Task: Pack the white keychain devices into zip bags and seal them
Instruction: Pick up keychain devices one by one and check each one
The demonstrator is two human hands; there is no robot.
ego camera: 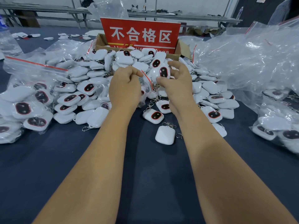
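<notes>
Centrally: left hand (124, 85) pinches zip bag (146, 84) at its red strip; right hand (175, 81) grips white keychain device (159, 73) at bag mouth.

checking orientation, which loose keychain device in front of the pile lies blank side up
The white keychain device nearest the camera, alone on the blue cloth; its neighbours show dark red-rimmed ovals.

Only one legible item from my feed: a red sign (140, 35) standing in a cardboard box (182, 49) toward the far edge of the tabletop, with large white characters "不合格区". Below a yellow stripe it carries a line of white Latin lettering, mostly hidden by piled devices; I make out "Area" at its end.
</notes>
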